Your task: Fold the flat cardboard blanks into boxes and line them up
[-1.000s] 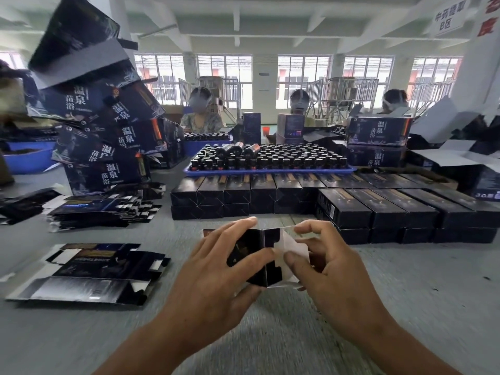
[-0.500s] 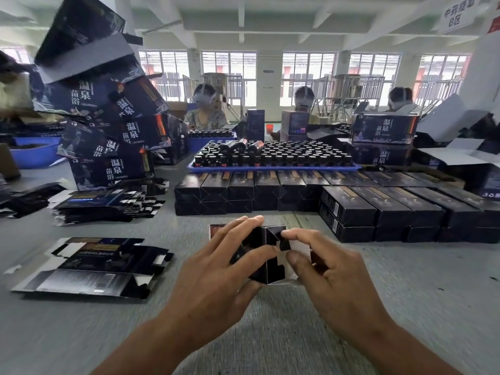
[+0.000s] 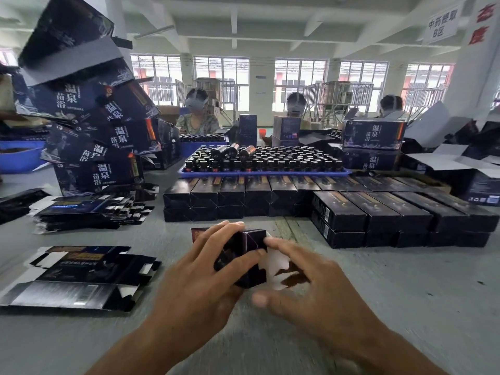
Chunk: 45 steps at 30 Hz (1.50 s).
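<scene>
Cardboard box (image 3: pixel 244 255), dark and half-formed, is sitting in both hands just above the grey table (image 3: pixel 405 307), in front of the folded boxes. Left hand (image 3: pixel 200 282) is wrapping around its left side, fingers (image 3: pixel 238 262) curling over the top and the near end face, so it's properly gripping the thing. Right hand (image 3: pixel 311 290) is spreading fairly wide, index fingertip touching the box's top right corner, thumb hanging loose below. A white flap (image 3: pixel 276 262) is sticking out on the right, under those fingers; can't tell if they're pressing it, it's pretty blurry.

Finished boxes (image 3: pixel 270 196) are lining up two high behind, with another row (image 3: pixel 400 215) angling off to the right. Flat blanks (image 3: pixel 75 277) are lying at the left, more stacked (image 3: pixel 89 212) further back.
</scene>
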### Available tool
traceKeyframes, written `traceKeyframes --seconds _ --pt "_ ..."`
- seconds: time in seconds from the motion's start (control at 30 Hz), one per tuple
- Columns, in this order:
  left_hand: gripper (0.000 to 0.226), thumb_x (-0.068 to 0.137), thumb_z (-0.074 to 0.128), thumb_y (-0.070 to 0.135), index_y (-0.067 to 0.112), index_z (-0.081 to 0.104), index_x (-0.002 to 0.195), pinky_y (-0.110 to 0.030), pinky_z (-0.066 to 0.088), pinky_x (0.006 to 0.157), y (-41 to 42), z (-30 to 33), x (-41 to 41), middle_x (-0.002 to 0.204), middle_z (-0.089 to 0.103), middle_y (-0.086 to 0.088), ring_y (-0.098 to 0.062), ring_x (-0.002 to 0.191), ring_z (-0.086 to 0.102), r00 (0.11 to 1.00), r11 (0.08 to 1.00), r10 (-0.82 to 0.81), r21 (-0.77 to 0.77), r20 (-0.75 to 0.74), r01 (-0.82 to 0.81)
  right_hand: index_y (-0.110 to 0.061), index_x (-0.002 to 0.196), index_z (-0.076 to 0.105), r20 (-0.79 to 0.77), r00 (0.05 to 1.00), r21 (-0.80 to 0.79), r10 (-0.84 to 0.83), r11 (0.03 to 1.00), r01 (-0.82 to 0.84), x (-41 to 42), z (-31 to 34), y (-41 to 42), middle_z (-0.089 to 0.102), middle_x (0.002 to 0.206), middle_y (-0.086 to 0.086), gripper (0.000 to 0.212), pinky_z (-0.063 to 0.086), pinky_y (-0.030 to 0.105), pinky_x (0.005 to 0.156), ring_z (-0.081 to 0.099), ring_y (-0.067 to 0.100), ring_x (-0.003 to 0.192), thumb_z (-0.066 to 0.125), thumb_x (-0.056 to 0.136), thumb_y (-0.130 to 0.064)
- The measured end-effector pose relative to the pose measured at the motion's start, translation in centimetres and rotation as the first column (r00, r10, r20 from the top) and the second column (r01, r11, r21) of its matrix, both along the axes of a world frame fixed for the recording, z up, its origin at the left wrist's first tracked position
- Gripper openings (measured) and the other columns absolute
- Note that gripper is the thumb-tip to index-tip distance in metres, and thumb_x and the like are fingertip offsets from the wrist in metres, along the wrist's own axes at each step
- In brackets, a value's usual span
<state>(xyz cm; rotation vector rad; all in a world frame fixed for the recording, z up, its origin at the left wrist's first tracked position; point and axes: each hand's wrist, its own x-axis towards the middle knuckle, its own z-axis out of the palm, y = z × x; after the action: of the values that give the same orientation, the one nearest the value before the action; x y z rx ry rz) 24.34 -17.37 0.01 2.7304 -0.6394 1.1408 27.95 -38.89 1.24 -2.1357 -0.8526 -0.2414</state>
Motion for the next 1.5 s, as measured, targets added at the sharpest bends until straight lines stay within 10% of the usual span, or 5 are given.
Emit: traceKeyframes --seconds 0.2,0.83,1.0,1.5 --pt "0.070 0.070 0.081 0.018 0.034 0.054 0.133 -0.043 0.060 0.084 -0.2 0.3 -0.2 0.148 0.046 -0.005 -0.029 0.136 0.045 1.000 1.000 -0.019 -0.020 -0.007 0.019 -0.055 0.127 0.052 0.053 0.999 0.099 -0.012 0.995 0.006 0.1 -0.1 0.0 0.066 0.106 -0.030 0.057 0.047 0.005 0.082 0.064 -0.005 0.098 0.076 0.086 -0.023" --pt "0.049 0.084 0.066 0.028 0.030 0.055 0.132 -0.052 0.061 0.081 -0.3 0.3 -0.2 0.149 0.046 -0.015 -0.036 0.136 0.047 0.999 0.999 0.022 0.044 0.034 -0.023 -0.046 0.135 0.052 -0.058 0.998 0.283 0.014 0.959 0.003 0.1 -0.3 -0.1 0.067 0.124 -0.014 0.064 0.055 0.014 0.075 0.067 -0.001 0.103 0.064 0.090 -0.002" --pt "0.051 0.084 0.068 0.027 0.030 0.053 0.133 -0.053 0.059 0.087 -0.3 0.0 -0.2 0.151 0.044 -0.013 -0.035 0.138 0.044 1.000 1.000 -0.009 0.005 0.023 0.009 -0.035 0.125 0.062 -0.111 0.992 0.412 0.059 0.911 -0.008 0.0 0.0 0.3 0.072 0.111 -0.022 0.035 0.059 0.021 0.074 0.071 0.005 0.094 0.062 0.096 -0.016" --pt "0.072 0.088 0.055 0.042 0.012 0.037 0.150 -0.025 0.036 0.108 -1.7 0.3 -0.7 0.147 0.051 -0.004 -0.019 0.135 0.045 0.999 0.997 0.007 -0.080 0.035 -0.004 -0.035 0.097 0.073 -0.147 0.987 0.427 0.066 0.904 0.003 0.2 -0.1 0.5 0.075 0.091 -0.020 0.018 0.052 0.010 0.066 0.072 0.000 0.082 0.074 0.089 -0.020"
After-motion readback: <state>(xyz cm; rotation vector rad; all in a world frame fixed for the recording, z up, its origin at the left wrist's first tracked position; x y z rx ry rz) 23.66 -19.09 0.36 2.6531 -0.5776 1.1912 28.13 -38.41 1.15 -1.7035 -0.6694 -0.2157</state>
